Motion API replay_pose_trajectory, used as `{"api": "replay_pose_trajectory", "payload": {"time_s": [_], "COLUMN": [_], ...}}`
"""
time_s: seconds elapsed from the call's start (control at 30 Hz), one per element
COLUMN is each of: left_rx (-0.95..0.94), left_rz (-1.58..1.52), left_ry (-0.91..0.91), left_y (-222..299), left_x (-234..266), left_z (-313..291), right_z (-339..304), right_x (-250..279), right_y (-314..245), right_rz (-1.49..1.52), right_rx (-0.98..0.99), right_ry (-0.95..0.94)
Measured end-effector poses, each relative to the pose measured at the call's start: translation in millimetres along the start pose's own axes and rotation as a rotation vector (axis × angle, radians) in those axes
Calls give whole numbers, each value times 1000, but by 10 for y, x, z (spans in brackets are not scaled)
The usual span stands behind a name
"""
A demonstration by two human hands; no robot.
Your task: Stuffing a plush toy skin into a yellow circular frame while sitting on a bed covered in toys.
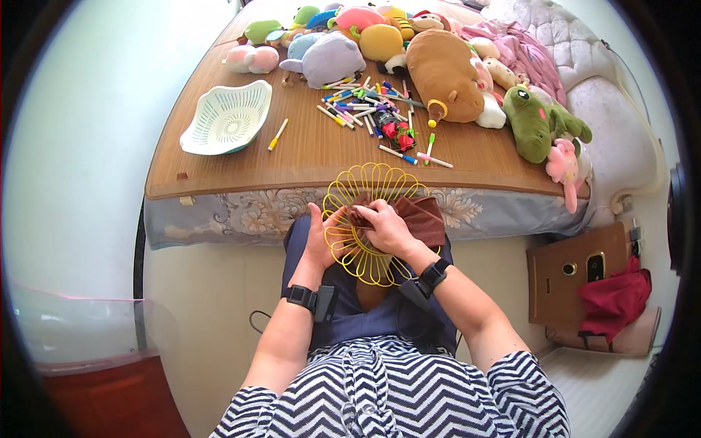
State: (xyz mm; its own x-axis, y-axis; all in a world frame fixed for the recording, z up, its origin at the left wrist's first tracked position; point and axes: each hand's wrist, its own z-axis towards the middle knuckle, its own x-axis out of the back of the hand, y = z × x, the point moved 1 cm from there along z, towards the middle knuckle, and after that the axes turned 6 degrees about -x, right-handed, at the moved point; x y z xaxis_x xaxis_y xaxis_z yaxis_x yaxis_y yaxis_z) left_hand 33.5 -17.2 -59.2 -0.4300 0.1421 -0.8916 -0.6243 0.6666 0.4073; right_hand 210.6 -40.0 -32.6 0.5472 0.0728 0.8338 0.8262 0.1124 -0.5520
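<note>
Both hands are at a yellow wire basket [363, 264] above the lap, in front of the bed's near edge. The right hand [391, 230] pinches a brown cloth [426, 219] over the basket's middle; part of the cloth spreads right across the wire loops. The left hand [321, 237] lies against the basket's left side, thumb raised apart; whether its fingers grip the wire I cannot tell.

On the bed [292, 168], a white slotted bowl [230, 120] stands near the left edge, with a lone yellow-capped marker [278, 135] just right of it. Markers [358, 109] lie heaped mid-bed, beside red roses [399, 136]. Plush toys [442, 77] crowd the far edge; a green one [531, 124] sits toward the near right corner.
</note>
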Motion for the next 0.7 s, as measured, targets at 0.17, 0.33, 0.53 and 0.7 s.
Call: {"api": "replay_pose_trajectory", "payload": {"time_s": [0.17, 0.33, 0.53, 0.7], "left_rx": [-160, -112, -16, -53], "left_rz": [-86, -60, -34, 124], "left_ry": [62, 104, 30, 146], "left_y": [-44, -64, -72, -56], "left_x": [125, 131, 104, 14], "left_z": [7, 46, 45, -6], "right_z": [-51, -49, -106, -35], "right_x": [-107, -64, 13, 294], "right_y": [-545, -321, 261, 554], "right_rz": [-10, -281, -377, -301], "right_rx": [279, 295, 84, -144], "right_ry": [65, 27, 99, 116]}}
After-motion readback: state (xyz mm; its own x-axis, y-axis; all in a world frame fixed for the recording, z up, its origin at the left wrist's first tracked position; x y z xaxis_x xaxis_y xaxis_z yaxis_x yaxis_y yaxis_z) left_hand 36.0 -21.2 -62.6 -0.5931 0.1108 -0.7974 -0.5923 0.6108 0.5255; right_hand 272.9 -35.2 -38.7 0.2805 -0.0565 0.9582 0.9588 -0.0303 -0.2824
